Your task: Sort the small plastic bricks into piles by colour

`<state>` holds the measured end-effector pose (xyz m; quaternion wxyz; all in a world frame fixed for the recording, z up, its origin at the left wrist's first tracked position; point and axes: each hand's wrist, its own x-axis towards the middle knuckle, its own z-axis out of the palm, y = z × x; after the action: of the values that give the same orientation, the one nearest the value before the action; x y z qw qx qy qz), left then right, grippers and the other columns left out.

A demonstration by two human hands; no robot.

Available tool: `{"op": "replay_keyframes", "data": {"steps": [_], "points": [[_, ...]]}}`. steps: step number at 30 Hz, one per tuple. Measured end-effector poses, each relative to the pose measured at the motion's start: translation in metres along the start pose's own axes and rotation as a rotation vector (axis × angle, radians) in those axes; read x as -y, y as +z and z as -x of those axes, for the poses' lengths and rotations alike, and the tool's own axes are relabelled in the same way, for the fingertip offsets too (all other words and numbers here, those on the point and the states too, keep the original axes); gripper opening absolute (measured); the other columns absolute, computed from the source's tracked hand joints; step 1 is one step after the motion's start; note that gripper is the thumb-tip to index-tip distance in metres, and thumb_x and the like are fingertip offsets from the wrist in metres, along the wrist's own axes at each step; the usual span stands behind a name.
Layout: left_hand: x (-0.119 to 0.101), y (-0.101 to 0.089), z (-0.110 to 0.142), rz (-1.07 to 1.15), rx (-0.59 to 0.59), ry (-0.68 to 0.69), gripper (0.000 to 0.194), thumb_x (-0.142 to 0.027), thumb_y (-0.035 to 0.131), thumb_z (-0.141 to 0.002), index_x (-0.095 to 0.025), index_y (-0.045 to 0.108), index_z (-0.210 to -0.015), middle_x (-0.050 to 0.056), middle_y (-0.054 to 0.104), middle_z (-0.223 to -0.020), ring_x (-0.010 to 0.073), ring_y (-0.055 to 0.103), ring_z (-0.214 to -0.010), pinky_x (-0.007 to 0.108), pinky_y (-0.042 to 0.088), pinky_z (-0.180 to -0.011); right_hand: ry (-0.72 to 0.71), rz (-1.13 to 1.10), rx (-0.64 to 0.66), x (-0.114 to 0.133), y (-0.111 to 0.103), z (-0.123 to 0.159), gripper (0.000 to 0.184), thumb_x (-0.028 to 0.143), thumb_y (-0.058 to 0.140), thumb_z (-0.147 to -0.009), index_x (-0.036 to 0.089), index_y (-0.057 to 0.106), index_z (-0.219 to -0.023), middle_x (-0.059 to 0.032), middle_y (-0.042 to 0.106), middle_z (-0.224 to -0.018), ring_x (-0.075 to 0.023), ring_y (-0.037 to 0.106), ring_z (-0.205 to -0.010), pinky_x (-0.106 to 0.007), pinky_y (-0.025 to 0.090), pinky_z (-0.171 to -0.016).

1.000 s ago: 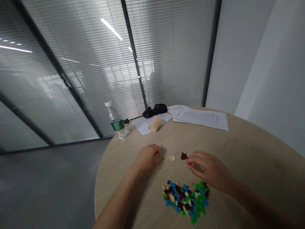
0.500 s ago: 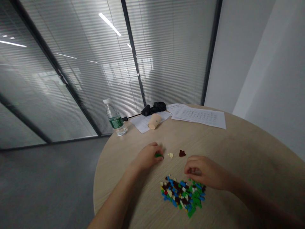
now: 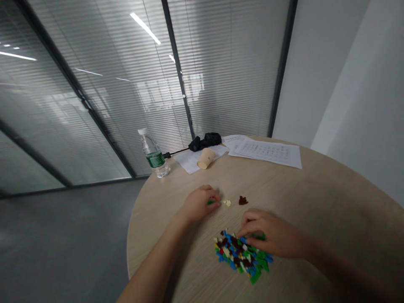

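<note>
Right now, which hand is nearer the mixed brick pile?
Right. The right hand has its fingers over the upper edge of the mixed brick pile. The left hand is apart from the pile, beyond it and to its left in view, at a green brick.

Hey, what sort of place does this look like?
Most likely a meeting room in an office. It has glass partition walls with slatted blinds, a round wood-topped table, and printed paper sheets lying on that table.
</note>
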<state>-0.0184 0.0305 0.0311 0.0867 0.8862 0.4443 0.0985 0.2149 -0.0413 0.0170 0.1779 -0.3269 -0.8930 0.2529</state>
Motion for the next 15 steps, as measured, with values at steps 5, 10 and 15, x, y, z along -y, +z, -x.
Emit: {"op": "replay_keyframes", "data": {"steps": [5, 10, 15], "points": [[-0.0015, -0.0008, 0.0003, -0.008, 0.003, -0.001, 0.012, -0.025, 0.055, -0.079, -0.022, 0.063, -0.087, 0.001, 0.057, -0.091, 0.0156, 0.055, -0.087, 0.023, 0.042, -0.074, 0.004, -0.002, -0.021, -0.0009, 0.0005, -0.0005, 0.013, 0.016, 0.059, -0.076, 0.02, 0.067, -0.085, -0.003, 0.063, -0.088, -0.0157, 0.057, -0.086, -0.028, 0.041, -0.078], [-0.0018, -0.0007, 0.0004, -0.009, 0.004, 0.011, 0.011, -0.026, 0.055, -0.08, -0.022, 0.063, -0.087, 0.001, 0.057, -0.09, 0.0155, 0.055, -0.087, 0.023, 0.041, -0.074, 0.046, -0.035, -0.055, 0.0019, -0.0008, -0.0021, 0.012, 0.01, 0.064, -0.069, 0.018, 0.062, -0.077, -0.0004, 0.063, -0.082, -0.015, 0.056, -0.083, -0.026, 0.041, -0.075], [-0.0009, 0.0009, 0.0004, -0.01, -0.002, 0.018, 0.012, -0.028, 0.054, -0.081, -0.021, 0.062, -0.087, 0.001, 0.057, -0.091, 0.0157, 0.054, -0.087, 0.023, 0.041, -0.074, 0.033, -0.036, -0.077, 0.0016, -0.0012, -0.0026, 0.01, 0.01, 0.065, -0.068, 0.017, 0.059, -0.071, 0.0002, 0.062, -0.076, -0.0141, 0.055, -0.078, -0.025, 0.04, -0.072]]}}
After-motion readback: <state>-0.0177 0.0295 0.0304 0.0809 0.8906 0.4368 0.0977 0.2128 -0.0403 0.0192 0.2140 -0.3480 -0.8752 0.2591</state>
